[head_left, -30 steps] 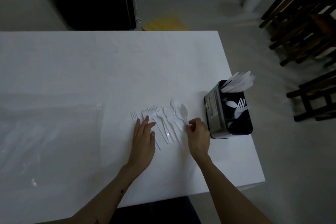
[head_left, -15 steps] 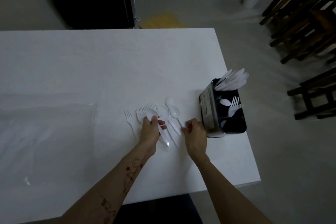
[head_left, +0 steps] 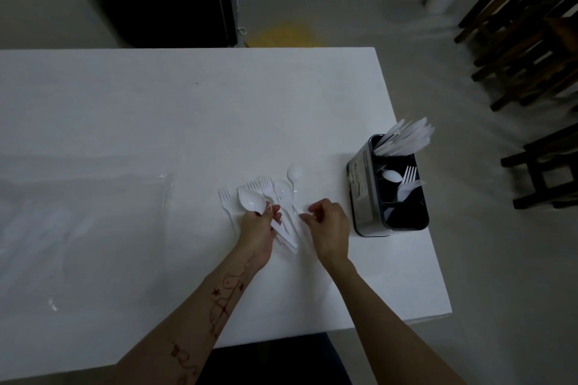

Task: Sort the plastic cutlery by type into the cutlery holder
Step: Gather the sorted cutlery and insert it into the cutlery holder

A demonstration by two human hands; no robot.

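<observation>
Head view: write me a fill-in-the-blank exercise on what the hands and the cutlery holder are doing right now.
1. The left hand holds a white plastic ____ in its grip.
2. The cutlery holder stands near the table's ____ edge.
3. The right hand rests on the table, between the loose cutlery and the ____.
4. The knives fill the holder's ____ compartment.

Missing words: spoon; right; cutlery holder; far

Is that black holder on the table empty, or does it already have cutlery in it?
Partly filled. The cutlery holder stands upright with knives bunched at its far end and a spoon and forks in the middle.
</observation>
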